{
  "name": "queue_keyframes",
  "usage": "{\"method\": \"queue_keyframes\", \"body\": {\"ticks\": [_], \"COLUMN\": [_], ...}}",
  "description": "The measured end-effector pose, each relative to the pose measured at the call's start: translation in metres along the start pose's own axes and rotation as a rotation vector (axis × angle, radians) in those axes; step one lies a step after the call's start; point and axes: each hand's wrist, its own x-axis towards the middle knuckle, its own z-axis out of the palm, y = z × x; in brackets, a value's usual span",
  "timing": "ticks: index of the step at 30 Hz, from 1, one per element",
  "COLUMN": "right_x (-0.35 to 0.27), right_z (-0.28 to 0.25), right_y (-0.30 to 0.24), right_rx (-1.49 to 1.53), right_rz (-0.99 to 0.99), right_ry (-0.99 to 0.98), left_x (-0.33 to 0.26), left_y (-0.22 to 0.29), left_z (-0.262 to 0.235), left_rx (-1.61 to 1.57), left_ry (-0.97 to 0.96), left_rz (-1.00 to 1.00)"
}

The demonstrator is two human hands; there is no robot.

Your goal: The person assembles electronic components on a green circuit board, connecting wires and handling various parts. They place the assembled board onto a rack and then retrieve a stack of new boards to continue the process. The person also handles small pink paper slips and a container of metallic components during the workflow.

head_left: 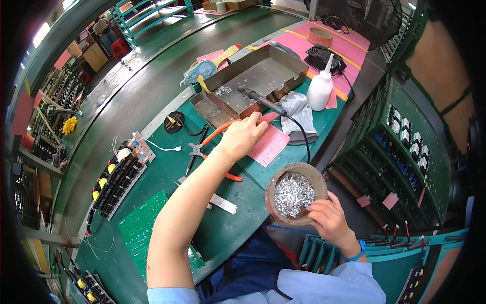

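My right hand (329, 217) grips the near right rim of a round brown container (269, 195) over the front edge of the bench. Many small silvery metal clippings (293, 194) lie in the container. My left hand (244, 136) reaches to the front of a shallow metal tray (243, 76), its fingers closed beside a red-pink piece (270, 117); what they hold is hidden. A pink printed slip (271, 146) lies just right of that hand. A soldering iron (266, 103) rests across the tray's edge. Orange-handled cutters (196, 149) lie beyond my left forearm.
A white squeeze bottle (320, 92) and a grey-white glove (298, 114) sit right of the tray. The iron's black cable (307, 144) hangs down near the container. Green circuit boards (144, 220) and an assembled board (119, 169) lie left. A green rack (390, 152) stands at right.
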Motion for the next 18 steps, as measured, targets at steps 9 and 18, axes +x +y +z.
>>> {"method": "queue_keyframes", "body": {"ticks": [9,18], "right_x": [-0.002,0.0], "right_z": [0.001,0.0], "right_y": [0.001,0.0], "right_rx": [-0.001,0.01], "right_rz": [0.009,0.009], "right_ry": [-0.009,-0.004], "left_x": [-0.009,-0.01], "left_y": [-0.003,0.006], "left_z": [-0.002,-0.005], "left_rx": [0.093,0.145], "left_ry": [-0.187,-0.161], "left_rz": [-0.016,0.036]}}
